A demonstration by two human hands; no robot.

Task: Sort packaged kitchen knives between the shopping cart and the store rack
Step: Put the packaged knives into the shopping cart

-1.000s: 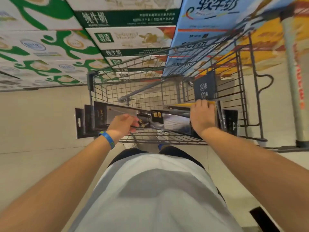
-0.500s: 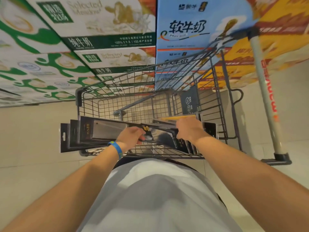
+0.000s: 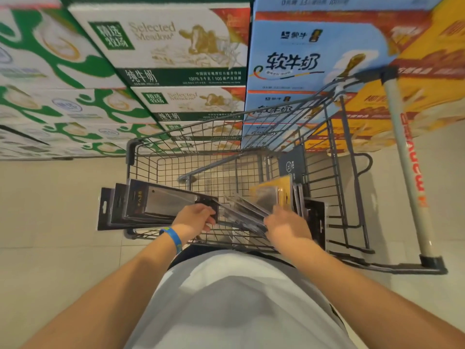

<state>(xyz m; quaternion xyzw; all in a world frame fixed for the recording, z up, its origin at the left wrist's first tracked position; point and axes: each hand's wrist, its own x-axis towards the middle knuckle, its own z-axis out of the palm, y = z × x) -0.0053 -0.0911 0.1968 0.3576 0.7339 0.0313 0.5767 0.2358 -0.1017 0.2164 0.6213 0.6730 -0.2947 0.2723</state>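
A grey wire shopping cart stands in front of me. My left hand grips a stack of black carded cleaver packs that sticks out over the cart's left rim. My right hand is closed on a tilted clear-fronted knife pack inside the basket. A yellow-backed knife pack and further dark packs stand on edge to the right of it. No store rack is in view.
Stacked milk cartons, green-white, blue and yellow-orange, form a wall just beyond the cart. The cart's white handle bar runs down the right side. Pale floor tiles lie to the left.
The view has tilted up, so the cart sits lower in frame. My right hand has slid down from the packs' top edge and now tips one pack leftward; the left hand keeps its stack.
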